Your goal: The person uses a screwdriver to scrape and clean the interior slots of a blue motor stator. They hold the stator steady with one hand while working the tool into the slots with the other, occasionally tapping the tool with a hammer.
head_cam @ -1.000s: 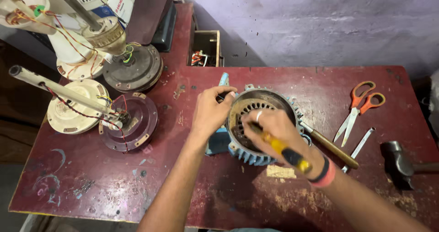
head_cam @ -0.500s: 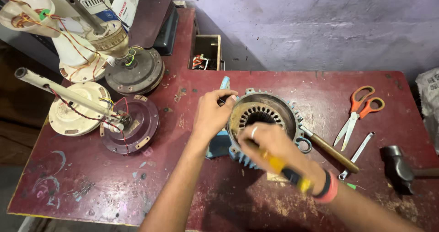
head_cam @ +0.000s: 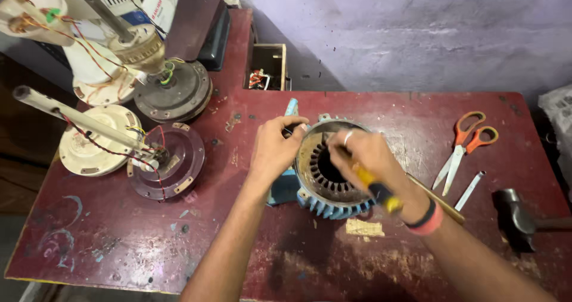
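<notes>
Gripping the rim of a blue finned motor stator [head_cam: 333, 189] at about its 10 o'clock edge, the left hand [head_cam: 273, 152] has its fingers curled closed over the housing, with a small dark part pinched at the fingertips — too small to make out. The right hand [head_cam: 369, 156] is closed around a yellow-and-black-handled tool [head_cam: 374, 186], whose working end reaches down into the slotted bore of the stator; the tip itself is hidden behind the fingers. A red-and-black wristband [head_cam: 426, 218] sits on that wrist. The stator lies on its side near the middle of a worn red workbench [head_cam: 119, 242], with a scrap of tan paper [head_cam: 364, 227] just beside it at 6 o'clock. At 3 o'clock from the stator lie orange-handled scissors [head_cam: 462, 144], a thin metal strip [head_cam: 469, 190] and, further out near the bench's edge, a hammer [head_cam: 518, 215]. A wooden-handled tool [head_cam: 438, 198] pokes out from under the right forearm. At 9 o'clock stand ceiling fan motors — a dark maroon one [head_cam: 170, 165] with loose wires, a cream one [head_cam: 89, 144] and a grey one [head_cam: 176, 93] at 10 o'clock. A small open wooden box [head_cam: 267, 67] sits at 12 o'clock against the wall.
</notes>
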